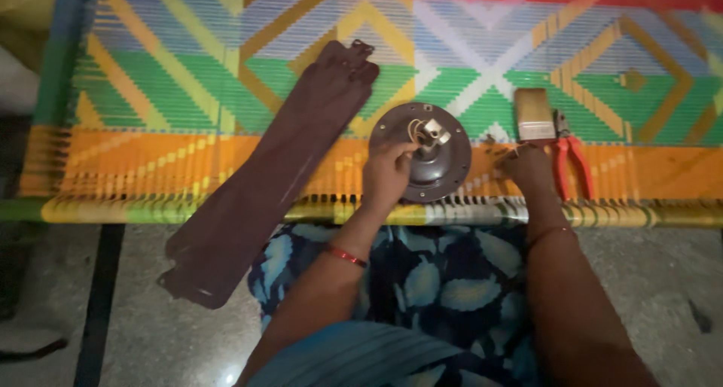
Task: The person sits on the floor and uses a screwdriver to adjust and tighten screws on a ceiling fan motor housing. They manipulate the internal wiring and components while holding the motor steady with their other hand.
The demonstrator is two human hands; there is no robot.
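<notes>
Left hand grips round, dark-brown fan motor, shaft upward.

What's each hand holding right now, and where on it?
Left hand grips the round fan motor housing at its left rim. Right hand rests on the woven cot; its grasp cannot be told.

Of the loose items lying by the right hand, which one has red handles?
The pliers, just right of the right hand. The other item, a flat tan block, lies farther up on the woven cot.
</notes>
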